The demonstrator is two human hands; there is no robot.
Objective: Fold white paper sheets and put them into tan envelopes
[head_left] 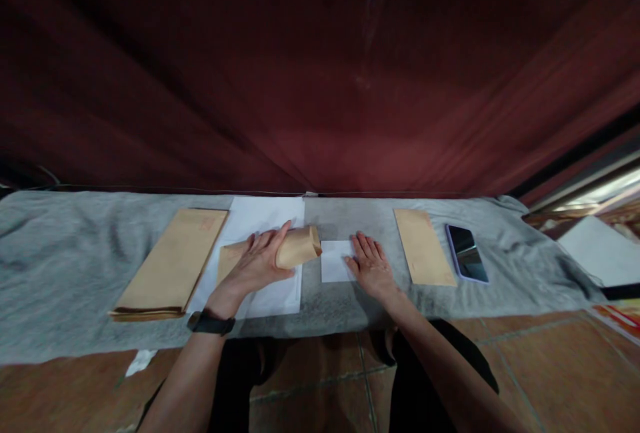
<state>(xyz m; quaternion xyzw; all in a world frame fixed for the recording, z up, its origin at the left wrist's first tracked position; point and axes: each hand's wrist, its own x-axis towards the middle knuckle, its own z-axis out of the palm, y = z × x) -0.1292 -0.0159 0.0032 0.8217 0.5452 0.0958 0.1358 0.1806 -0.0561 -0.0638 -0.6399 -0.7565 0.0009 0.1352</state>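
My left hand (257,263), a dark band on its wrist, lies over a brown paper envelope (299,247) and grips it between thumb and fingers. The envelope's right end bulges up, with its mouth facing right. White sheets of paper (285,296) lie beneath the envelope. To the right, my right hand (371,265) rests flat with fingers stretched, on the right part of a small white paper (334,261). That paper lies on the grey cloth just right of the envelope's mouth; its right edge is hidden under the hand.
A stack of brown envelopes (173,259) lies at the left on the grey cloth (65,266). At the right are a single brown envelope (425,247) and a phone (467,254). A dark red curtain (320,86) hangs behind; a paper scrap (141,361) is on the tiled floor.
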